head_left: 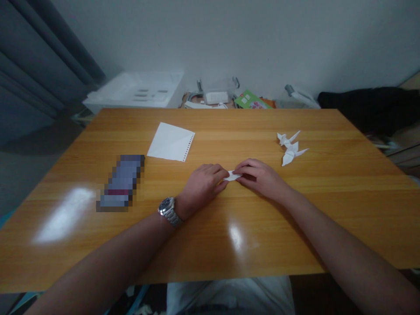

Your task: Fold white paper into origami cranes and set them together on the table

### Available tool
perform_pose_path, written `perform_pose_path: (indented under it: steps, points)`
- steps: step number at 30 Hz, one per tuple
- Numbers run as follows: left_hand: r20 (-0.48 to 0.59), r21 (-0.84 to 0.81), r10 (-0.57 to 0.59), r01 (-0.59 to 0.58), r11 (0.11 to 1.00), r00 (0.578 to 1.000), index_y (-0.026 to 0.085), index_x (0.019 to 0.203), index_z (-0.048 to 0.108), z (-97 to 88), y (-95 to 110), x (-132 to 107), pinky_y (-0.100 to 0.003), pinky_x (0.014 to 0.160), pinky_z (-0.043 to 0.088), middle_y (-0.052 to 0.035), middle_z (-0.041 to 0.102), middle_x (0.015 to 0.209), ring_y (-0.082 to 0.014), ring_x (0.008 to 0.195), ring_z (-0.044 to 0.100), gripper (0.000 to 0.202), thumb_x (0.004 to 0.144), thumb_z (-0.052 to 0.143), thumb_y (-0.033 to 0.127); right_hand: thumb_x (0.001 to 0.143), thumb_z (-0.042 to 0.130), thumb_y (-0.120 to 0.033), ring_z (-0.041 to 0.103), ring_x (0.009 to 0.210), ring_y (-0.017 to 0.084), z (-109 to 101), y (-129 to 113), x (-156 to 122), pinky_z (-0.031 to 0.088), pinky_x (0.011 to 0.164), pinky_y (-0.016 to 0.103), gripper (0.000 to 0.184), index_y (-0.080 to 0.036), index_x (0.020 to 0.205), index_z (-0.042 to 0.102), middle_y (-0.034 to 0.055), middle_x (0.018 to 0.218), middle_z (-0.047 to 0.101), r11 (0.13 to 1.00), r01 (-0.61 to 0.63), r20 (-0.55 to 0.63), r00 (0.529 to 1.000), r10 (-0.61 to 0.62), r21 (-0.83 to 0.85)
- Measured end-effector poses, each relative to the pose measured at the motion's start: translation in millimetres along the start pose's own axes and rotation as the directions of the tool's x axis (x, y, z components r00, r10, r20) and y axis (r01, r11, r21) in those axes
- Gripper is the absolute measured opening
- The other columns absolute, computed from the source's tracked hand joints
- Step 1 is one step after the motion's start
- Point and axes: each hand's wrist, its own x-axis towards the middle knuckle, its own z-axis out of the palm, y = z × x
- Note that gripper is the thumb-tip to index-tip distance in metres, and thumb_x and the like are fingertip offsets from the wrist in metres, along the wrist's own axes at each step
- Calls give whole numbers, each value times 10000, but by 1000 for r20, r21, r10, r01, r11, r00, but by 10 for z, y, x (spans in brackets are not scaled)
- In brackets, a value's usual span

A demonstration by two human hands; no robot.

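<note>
Head view: far left on the wooden worktop point(295, 227) lies a pixelated dark oblong thing point(120, 183), can't tell what. Just right of it, further back, is a flat white sheet point(170, 142) with a punched edge, nothing touching it. Next my left hand point(201, 183), watch point(169, 211) on the wrist, knuckles up, grip narrow, fingertips pinched on the left end of the small folded paper point(232, 176). That paper lies on the worktop near the middle, between both hands, mostly covered. My right hand point(260, 177) meets it from the other side, grip likewise closed on the right end. Further right and back, well apart from my hands, two white paper cranes point(290, 148) sit just beside each other. Far right, beyond the worktop, dark cloth point(367, 105).
</note>
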Motion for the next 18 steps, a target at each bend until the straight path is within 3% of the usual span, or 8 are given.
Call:
perform_pose_path:
  steps: [9,18]
  points:
    - [-37,-70,-68,66,995,997,179,1019,694,-5,1,13,-321,796,486,-59,718,988,-196,882,652,141,1004,572,248,959,646,-221,661,968,238,12,37,-5,541,856,407,118,-230,1044,729,82,1032,714,999,-30,-13,999,30,32]
    - [-74,-127,-52,43,991,996,186,1055,706,4,-30,2,-304,807,497,-56,713,1004,-187,906,657,203,1028,574,338,997,611,-307,662,940,220,-17,-101,17,522,849,373,138,-221,1007,718,78,998,712,988,-88,-13,996,91,123]
